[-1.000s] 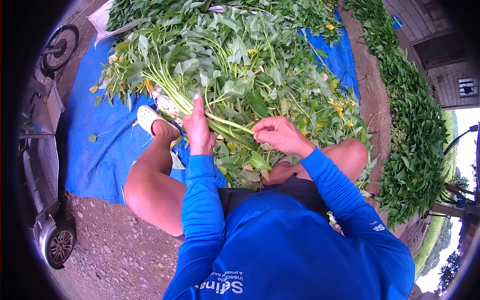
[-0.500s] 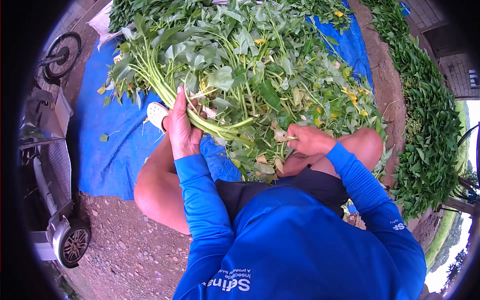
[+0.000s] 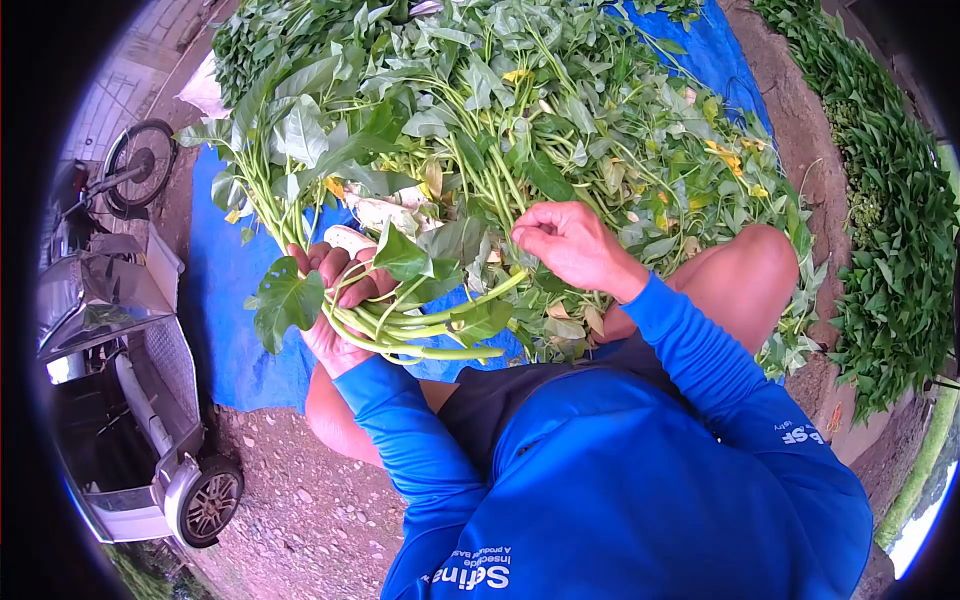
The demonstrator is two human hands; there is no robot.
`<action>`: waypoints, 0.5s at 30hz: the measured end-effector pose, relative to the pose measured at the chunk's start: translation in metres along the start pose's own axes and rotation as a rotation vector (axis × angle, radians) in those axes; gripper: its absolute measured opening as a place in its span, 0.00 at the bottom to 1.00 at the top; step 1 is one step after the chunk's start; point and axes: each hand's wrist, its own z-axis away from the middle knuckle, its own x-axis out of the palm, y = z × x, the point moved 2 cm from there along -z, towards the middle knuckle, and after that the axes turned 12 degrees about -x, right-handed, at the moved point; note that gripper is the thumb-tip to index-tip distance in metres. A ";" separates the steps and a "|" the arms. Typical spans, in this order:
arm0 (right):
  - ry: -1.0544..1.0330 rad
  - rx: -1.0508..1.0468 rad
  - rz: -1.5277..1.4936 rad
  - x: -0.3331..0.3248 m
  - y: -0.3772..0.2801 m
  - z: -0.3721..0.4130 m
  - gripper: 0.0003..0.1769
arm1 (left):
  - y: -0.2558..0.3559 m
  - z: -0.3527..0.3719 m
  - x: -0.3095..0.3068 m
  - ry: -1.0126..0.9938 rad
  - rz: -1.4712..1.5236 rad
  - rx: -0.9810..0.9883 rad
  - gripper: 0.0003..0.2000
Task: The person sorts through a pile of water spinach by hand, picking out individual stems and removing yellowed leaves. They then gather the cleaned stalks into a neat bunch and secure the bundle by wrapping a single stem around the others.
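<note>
My left hand [image 3: 345,285] is closed around a bunch of water spinach [image 3: 430,325]. Its pale cut stems curve out to the right over my lap, and the leafy tops spread up and left. One broad leaf with small holes hangs by the wrist. My right hand [image 3: 580,250] is pinched closed just right of the stem ends, apart from them; whatever is between its fingertips, if anything, is hidden. Beyond both hands lies a big heap of loose water spinach [image 3: 600,130], with some yellowed leaves in it.
A blue tarp [image 3: 235,330] lies under the heap. Along the right runs a long row of leafy greens [image 3: 890,230]. On the left stand a vehicle with a metal sidecar [image 3: 150,400] and a wheel [image 3: 138,165]. Gravelly ground [image 3: 290,480] shows beside my bent legs.
My left hand has come down and left with the bunch, turning so its fingers wrap the stems from above. My right hand has moved up and left, towards the stem ends.
</note>
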 end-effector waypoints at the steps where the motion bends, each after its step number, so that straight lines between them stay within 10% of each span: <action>1: 0.043 0.036 -0.130 0.000 -0.001 -0.001 0.13 | -0.001 0.000 0.001 -0.006 -0.001 0.000 0.20; 9: -0.326 0.043 -0.696 0.036 -0.017 -0.004 0.14 | -0.013 -0.004 -0.005 0.010 -0.137 -0.001 0.18; 15: 0.288 0.517 -0.987 0.050 0.082 0.023 0.25 | -0.019 0.001 0.023 0.664 -0.501 0.420 0.18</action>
